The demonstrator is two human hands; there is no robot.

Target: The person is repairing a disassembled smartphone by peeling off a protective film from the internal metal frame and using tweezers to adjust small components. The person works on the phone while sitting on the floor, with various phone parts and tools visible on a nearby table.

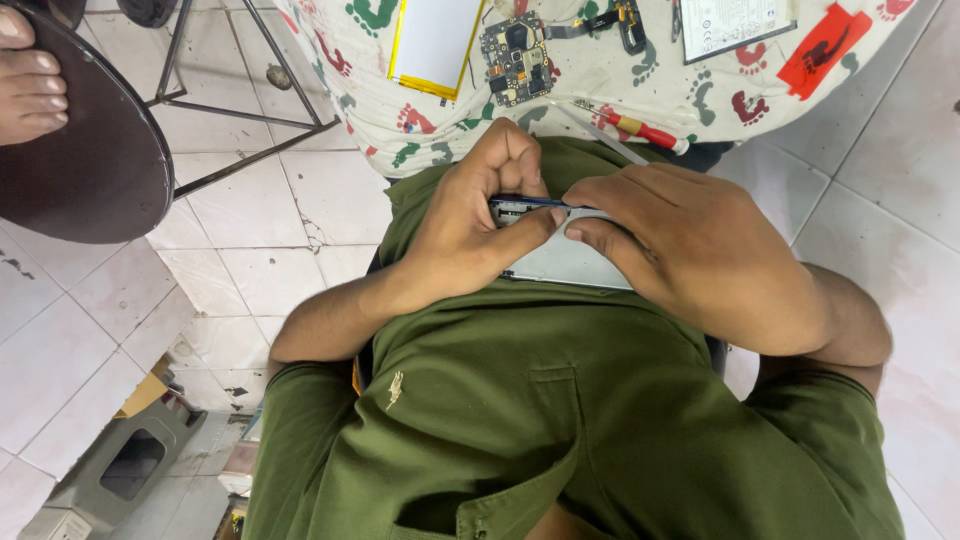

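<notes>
White floor tiles (pixel 250 215) fill the left side of the frame, and along the upper edge runs a worktop (pixel 700 95) draped in a pale cloth printed with red and green footprints. On that cloth lie a flat white battery pack with a yellow edge (pixel 433 45), a bare circuit board (pixel 517 58), a red-handled screwdriver (pixel 640 128) and a red sticker (pixel 822 48). In the middle of the frame, just below the worktop, both hands meet over a phone body (pixel 565 260) held against an olive green shirt (pixel 560 420). The left hand (pixel 470 235) is curled shut around the phone's left end, thumb lying across its top edge. The right hand (pixel 700 255) is closed on the right part of the phone and seems to pinch a thin blue tool (pixel 530 202) against that edge, though fingers hide most of it. At upper left, a bare foot (pixel 28 85) rests on a dark round stool (pixel 95 160).
</notes>
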